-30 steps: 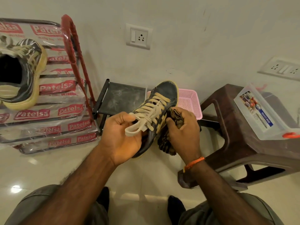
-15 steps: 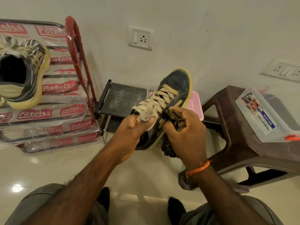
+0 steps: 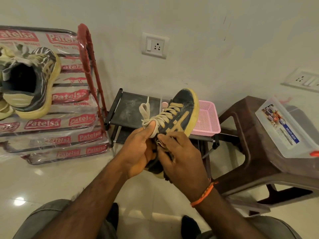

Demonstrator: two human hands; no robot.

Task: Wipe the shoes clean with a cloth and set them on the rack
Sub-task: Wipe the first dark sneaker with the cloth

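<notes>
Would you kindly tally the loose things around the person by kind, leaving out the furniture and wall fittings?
Shoes: 3, one in the left hand, one dark striped shoe and a pale one at the frame's edge on the rack
Cloths: 1, in the right hand
Pink baskets: 1
Clear plastic boxes: 1
Total: 6

A scuffed, matt dark sneaker (image 3: 181, 112) with flat woven cloth laces (image 3: 151, 118) is flanked by a glossy plastic-wrapped metal shoe rack (image 3: 72, 94), a perforated pink plastic basket (image 3: 207, 119) and a smooth brown plastic stool (image 3: 255, 152), all above shiny floor tiles (image 3: 51, 183).
</notes>
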